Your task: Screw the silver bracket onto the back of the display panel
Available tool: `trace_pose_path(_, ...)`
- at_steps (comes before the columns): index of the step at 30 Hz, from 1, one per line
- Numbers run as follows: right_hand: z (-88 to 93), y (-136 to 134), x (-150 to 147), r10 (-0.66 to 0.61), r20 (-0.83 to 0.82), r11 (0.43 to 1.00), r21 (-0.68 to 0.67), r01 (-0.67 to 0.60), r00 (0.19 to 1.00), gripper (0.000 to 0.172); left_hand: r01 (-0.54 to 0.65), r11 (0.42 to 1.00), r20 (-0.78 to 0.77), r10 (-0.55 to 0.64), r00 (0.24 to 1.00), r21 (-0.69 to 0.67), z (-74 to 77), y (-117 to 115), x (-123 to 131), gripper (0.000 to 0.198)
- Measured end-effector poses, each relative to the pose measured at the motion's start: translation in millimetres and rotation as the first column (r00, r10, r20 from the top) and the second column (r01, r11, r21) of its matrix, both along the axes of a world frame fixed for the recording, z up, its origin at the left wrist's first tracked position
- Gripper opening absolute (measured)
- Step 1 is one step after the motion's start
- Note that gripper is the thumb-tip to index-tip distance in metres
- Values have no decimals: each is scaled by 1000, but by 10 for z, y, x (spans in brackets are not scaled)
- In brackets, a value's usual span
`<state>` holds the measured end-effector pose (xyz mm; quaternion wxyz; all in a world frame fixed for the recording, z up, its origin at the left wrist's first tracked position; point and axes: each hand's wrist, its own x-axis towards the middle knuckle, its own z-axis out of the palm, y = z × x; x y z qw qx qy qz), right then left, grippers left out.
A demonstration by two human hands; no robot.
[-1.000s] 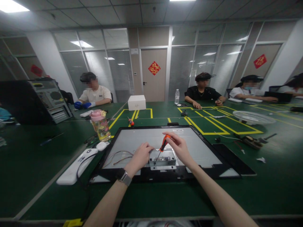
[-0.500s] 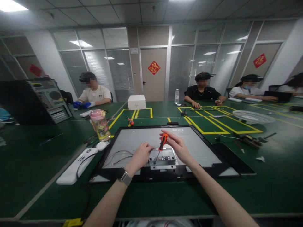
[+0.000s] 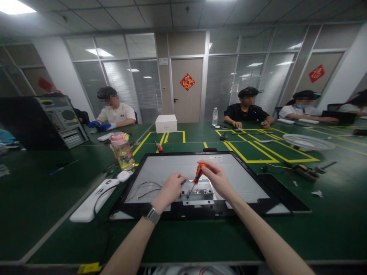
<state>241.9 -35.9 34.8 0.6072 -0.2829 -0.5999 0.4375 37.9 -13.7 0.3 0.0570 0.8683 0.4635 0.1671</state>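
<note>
A flat display panel (image 3: pixel 160 162) with a black frame lies on the green table, grey back up. At its near middle sits a metal bracket (image 3: pixel 197 197) with a small circuit board inside. My right hand (image 3: pixel 216 176) is closed around the handle of an orange and black screwdriver (image 3: pixel 198 173). The screwdriver leans, its tip down at the left part of the bracket. My left hand (image 3: pixel 172 187) grips the bracket's upper left edge, fingertips pressed together there. Thin cables (image 3: pixel 146 187) run over the panel to the left of that hand.
Left of the panel are a white power bank (image 3: pixel 93 202) with a black cable and a pink-lidded bottle (image 3: pixel 122 151). A dark flat panel (image 3: pixel 282 193) lies at the right. Behind stand a white box (image 3: pixel 166 124) and an open computer case (image 3: pixel 57 122). Several people sit across the table.
My right hand has closed its fingers around the screwdriver handle; before, they were stretched out beside it. The handle has tilted slightly to the right. My left hand stays at the bracket.
</note>
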Motion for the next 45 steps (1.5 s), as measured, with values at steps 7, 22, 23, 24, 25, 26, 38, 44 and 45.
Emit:
trace_pose_path(7, 36, -37, -59, 237, -190, 964, -73, -255, 953, 32, -3, 1000, 3, 3, 1000, 2, -28, 19, -2, 44)
trace_pose_path(22, 11, -4, -20, 255, -291, 943, -136, -304, 922, 21, -5, 1000, -12, 5, 1000, 14, -25, 20, -5, 44)
trace_pose_path(23, 16, -9, -25, 268, -294, 938, -136, -318, 917, 20, -6, 1000, -14, 6, 1000, 12, -21, 19, -3, 44)
trace_pose_path(24, 19, -13, -29, 277, -300, 935, -134, -327, 913, 19, -7, 1000, -15, 7, 1000, 11, -17, 17, -1, 44)
trace_pose_path(25, 18, -15, -34, 281, -306, 934, -130, -332, 910, 19, -9, 1000, -16, 9, 1000, 10, -14, 16, 1, 44)
trace_pose_path(26, 15, -16, -37, 279, -311, 936, -126, -330, 909, 18, -10, 1000, -17, 10, 1000, 9, -13, 15, 2, 44)
trace_pose_path(38, 61, -37, -25, 283, -305, 930, -146, -338, 909, 25, -7, 1000, -13, 7, 1000, 15, -29, 22, -2, 44)
trace_pose_path(44, 20, -15, -45, 240, -324, 948, -125, -293, 915, 17, -11, 1000, -22, 11, 1000, 13, -35, 23, 6, 43)
trace_pose_path(45, 8, -4, -40, 224, -324, 952, -130, -278, 919, 17, -11, 1000, -23, 11, 1000, 12, -35, 24, 5, 44)
